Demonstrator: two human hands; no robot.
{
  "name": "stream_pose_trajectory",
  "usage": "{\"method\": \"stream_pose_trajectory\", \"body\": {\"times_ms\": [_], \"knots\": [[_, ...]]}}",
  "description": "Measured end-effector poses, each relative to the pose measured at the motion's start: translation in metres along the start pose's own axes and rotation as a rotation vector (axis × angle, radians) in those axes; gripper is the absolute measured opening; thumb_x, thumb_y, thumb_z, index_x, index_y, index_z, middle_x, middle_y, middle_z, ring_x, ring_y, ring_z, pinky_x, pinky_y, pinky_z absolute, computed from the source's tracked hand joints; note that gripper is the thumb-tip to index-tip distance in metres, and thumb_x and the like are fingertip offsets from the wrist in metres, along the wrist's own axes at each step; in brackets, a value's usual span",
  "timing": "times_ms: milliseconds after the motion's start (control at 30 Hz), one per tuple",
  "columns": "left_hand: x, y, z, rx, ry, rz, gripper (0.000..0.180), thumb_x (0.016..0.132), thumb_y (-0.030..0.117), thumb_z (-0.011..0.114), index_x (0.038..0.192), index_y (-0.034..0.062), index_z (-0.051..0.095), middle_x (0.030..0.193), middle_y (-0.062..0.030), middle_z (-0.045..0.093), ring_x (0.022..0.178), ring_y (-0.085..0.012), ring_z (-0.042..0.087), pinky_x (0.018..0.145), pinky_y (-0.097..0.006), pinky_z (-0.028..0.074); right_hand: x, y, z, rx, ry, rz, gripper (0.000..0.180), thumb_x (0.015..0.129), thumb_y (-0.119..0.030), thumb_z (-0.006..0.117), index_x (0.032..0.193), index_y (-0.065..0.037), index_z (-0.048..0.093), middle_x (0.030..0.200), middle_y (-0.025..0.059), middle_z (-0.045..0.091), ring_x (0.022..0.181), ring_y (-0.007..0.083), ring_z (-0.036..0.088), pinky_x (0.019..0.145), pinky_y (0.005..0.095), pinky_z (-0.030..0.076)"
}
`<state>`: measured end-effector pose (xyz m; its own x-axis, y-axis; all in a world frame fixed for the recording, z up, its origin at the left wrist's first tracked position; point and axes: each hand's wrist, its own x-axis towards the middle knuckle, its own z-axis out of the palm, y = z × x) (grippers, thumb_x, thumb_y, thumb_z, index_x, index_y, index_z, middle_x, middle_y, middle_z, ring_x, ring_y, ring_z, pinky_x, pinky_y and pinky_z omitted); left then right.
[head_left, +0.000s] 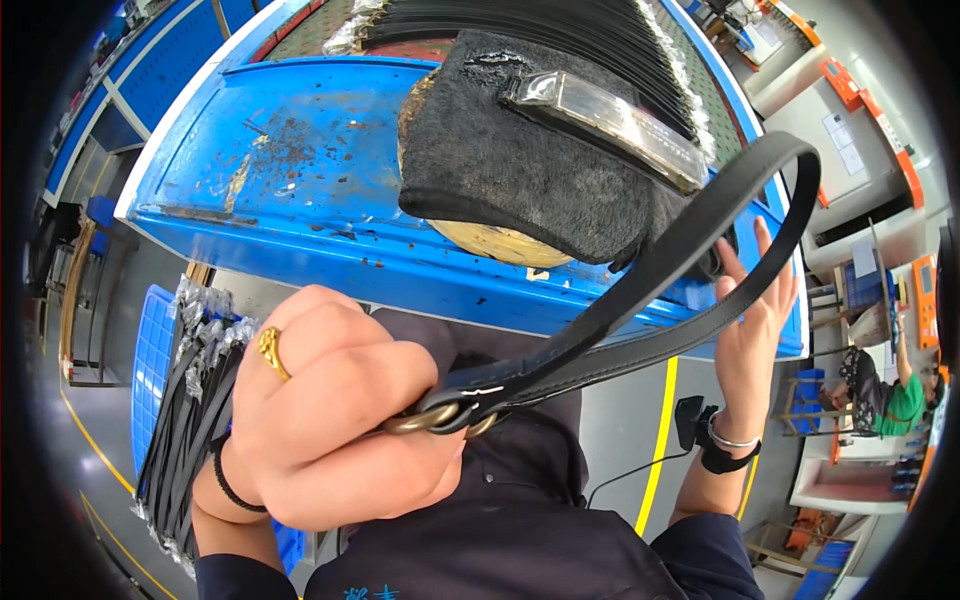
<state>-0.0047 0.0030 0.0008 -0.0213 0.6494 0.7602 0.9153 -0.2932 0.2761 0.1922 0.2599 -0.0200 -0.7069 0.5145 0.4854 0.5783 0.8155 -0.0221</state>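
**Looped black strap (650, 275) held over the blue tabletop's (200, 185) edge**

Left grip (340, 410) clenches its end by the metal rings (412, 423), a sensible hold; it should handle light, springy, smooth. Right grip (752, 335) spreads beside the loop, contact unclear.

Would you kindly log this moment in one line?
left hand: holding black strap | right hand: open | shiny block: on black cloth

Strap (690, 238): black | metal ring (405, 424): brass-coloured | bench (330, 160): blue – dark-blotched, white-edged | cloth (530, 160): mottled charcoal | finger ring (270, 352): gold
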Motion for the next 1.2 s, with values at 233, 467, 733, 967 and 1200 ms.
{"method": "stream_pose_trajectory", "body": {"times_ms": [233, 467, 733, 967, 1200], "knots": [[0.004, 0.007, 0.006, -0.035, 0.129, -0.133, 0.015, 0.058, 0.005, 0.064, 0.072, 0.0061, 0.059, 0.071, -0.0079, 0.051, 0.053, -0.0192, 0.046, 0.046, -0.03, 0.036, -0.014, 0.009, -0.015, -0.14, -0.006, 0.05, 0.024, 0.085, -0.019, 0.049, 0.098, -0.005, 0.064, 0.128, 0.009, 0.046, 0.129, 0.033, 0.026, 0.105, 0.0491, 0.012], [0.016, 0.027, 0.04, -0.098, 0.27, -0.31, 0.015, 0.072, 0.008, 0.065, 0.084, 0.0028, 0.057, 0.073, -0.0063, 0.057, 0.064, -0.0216, 0.043, 0.057, -0.032, 0.036, -0.025, -0.064, -0.033, 0.854, -0.034, -0.178, 0.032, 0.084, -0.024, 0.049, 0.102, 0.001, 0.059, 0.095, 0.0149, 0.06, 0.087, 0.0288, 0.058, 0.077, 0.0367, 0.046], [0.021, 0.039, 0.071, -0.132, 0.216, -0.344, 0.025, 0.085, 0.016, 0.047, 0.104, 0.0009, 0.054, 0.096, -0.0089, 0.058, 0.085, -0.0232, 0.042, 0.076, -0.035, 0.032, -0.017, -0.111, -0.024, 1.337, -0.157, -0.156, 0.028, 0.084, -0.018, 0.057, 0.104, 0.003, 0.055, 0.084, 0.0139, 0.06, 0.07, 0.0235, 0.062, 0.062, 0.0305, 0.048], [0.024, 0.044, 0.072, -0.145, 0.199, -0.353, 0.034, 0.083, 0.018, 0.046, 0.111, -0.0024, 0.05, 0.103, -0.0137, 0.054, 0.092, -0.0249, 0.04, 0.081, -0.037, 0.03, -0.015, -0.108, -0.025, 1.498, -0.225, -0.002, 0.023, 0.087, -0.013, 0.054, 0.103, 0.003, 0.057, 0.081, 0.0126, 0.06, 0.068, 0.017, 0.06, 0.059, 0.0273, 0.046], [0.027, 0.045, 0.086, -0.097, 0.287, -0.313, 0.041, 0.087, 0.03, 0.044, 0.113, -0.0027, 0.048, 0.104, -0.0151, 0.051, 0.095, -0.0254, 0.038, 0.083, -0.038, 0.028, -0.013, -0.109, -0.02, 1.476, -0.087, -0.066, 0.019, 0.084, -0.01, 0.056, 0.097, 0.004, 0.058, 0.086, 0.0148, 0.061, 0.072, 0.026, 0.061, 0.062, 0.0304, 0.047]]}}
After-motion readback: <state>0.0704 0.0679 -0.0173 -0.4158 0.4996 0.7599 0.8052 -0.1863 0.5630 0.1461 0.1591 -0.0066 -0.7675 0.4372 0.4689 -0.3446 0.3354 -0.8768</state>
